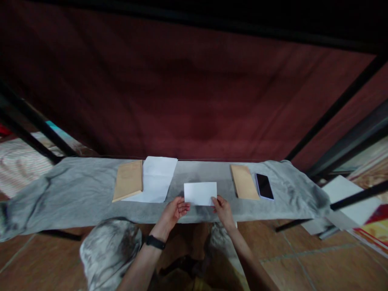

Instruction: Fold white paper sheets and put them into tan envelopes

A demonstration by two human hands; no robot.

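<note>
A small white sheet of paper (200, 193) is in the middle, over the front part of a long bench with a soft gray cloth (200, 171) on it. The right hand (222, 208) pinches the paper's near right corner, with the thumb on top. The left hand (176, 208) is at the near left corner, palm up and fingers a bit curled, but I cannot tell if it pinches the paper. A black wristband (155, 242) goes around the left wrist.

To the left lies a big white sheet (159, 178) with a crease across it. A wide brown envelope (129, 180) covers part of its left side. To the right is a narrow brown envelope (245, 182), and just beside it a phone (264, 186) with its dark screen up.

Behind the bench, a dark red cloth (182, 101) hangs like a wall and blocks the view, with black bars (333, 114) at both sides. A knee (110, 250) in blotchy gray pants hides some of the brown tile floor (291, 254)
</note>
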